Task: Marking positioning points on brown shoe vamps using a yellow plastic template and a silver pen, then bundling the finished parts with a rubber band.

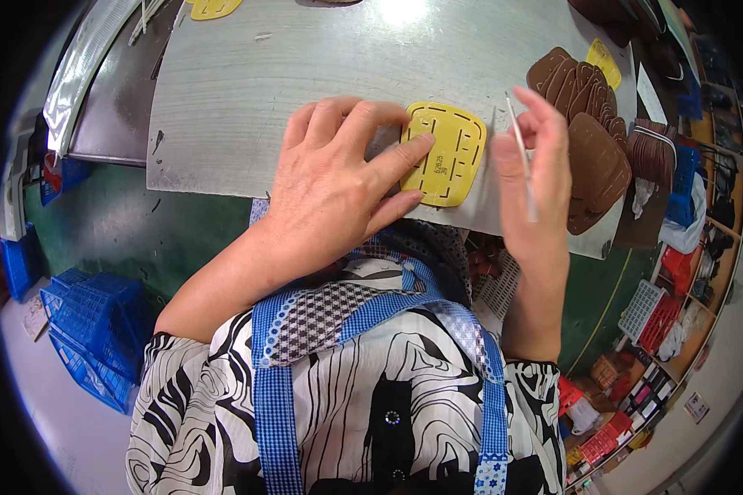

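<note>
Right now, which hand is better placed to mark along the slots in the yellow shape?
The right hand, probably. It holds the thin white stick just beside the yellow template, while the left hand lies flat, pinning that template to the grey board.

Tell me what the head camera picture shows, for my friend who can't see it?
A person's left hand presses a yellow slotted template flat on a grey worktable, while the right hand holds a thin white stick beside it. A pile of brown leather pieces lies to the right.
</note>
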`<state>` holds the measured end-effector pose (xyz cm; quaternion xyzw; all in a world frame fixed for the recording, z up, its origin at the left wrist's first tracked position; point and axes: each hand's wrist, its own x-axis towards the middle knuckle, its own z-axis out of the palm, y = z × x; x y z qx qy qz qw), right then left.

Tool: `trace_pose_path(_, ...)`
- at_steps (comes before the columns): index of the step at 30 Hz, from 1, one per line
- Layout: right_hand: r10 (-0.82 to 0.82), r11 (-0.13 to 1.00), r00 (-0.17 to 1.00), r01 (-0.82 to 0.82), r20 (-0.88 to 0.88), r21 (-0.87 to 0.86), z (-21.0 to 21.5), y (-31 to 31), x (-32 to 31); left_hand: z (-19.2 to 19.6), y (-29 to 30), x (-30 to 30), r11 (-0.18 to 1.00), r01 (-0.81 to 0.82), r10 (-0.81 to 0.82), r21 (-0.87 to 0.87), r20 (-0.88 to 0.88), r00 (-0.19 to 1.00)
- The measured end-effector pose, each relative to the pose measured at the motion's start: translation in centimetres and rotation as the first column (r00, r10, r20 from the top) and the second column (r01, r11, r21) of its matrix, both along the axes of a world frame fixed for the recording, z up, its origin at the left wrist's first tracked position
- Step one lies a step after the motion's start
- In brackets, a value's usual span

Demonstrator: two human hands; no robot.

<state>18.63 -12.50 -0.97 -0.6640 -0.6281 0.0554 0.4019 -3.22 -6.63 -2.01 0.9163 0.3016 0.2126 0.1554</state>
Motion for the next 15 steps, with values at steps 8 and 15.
trace_pose_path(8,0.216,0.948,0.918,-0.279,-0.334,-0.153,0.4,1.4,-2.3,0.1,0.2,0.1,1.000,0.008,-0.008,0.000,-0.057,0.998)
trace_pose_path(15,0.037,0.988,0.998,-0.044,-0.050,-0.147,-0.3,1.9,-0.7,0.1,0.2,0.2,1.000,0.000,0.000,0.018,-0.040,0.999)
